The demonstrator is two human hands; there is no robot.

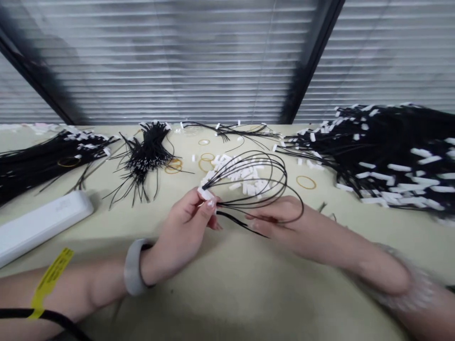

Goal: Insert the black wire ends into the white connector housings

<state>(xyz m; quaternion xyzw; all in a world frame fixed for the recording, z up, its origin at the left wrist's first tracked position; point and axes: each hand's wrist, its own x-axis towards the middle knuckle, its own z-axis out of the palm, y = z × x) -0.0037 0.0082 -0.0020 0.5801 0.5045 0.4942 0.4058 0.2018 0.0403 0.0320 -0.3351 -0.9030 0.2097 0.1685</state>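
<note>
Between thumb and fingers, my left hand (190,225) pinches a white connector (205,193) with several thin black wires (284,166) attached. The wires loop out to the right and curve back toward the connector. My right hand (279,220) is beside the loops, with its fingers partly bent around the lower wires; its fingertips are blurred, and whether they grip a wire is unclear. A short thicker black piece (232,218) sticks out below my left fingertips. Behind the loops lies a pile of small white connectors (249,175).
Black wire bundles with white ends lie at the left (42,156) and right (391,151). A smaller black bundle (149,147) and yellow rubber bands (306,182) are behind my hands. A white box (46,222) sits at left, near a black cable with a yellow tag (51,282).
</note>
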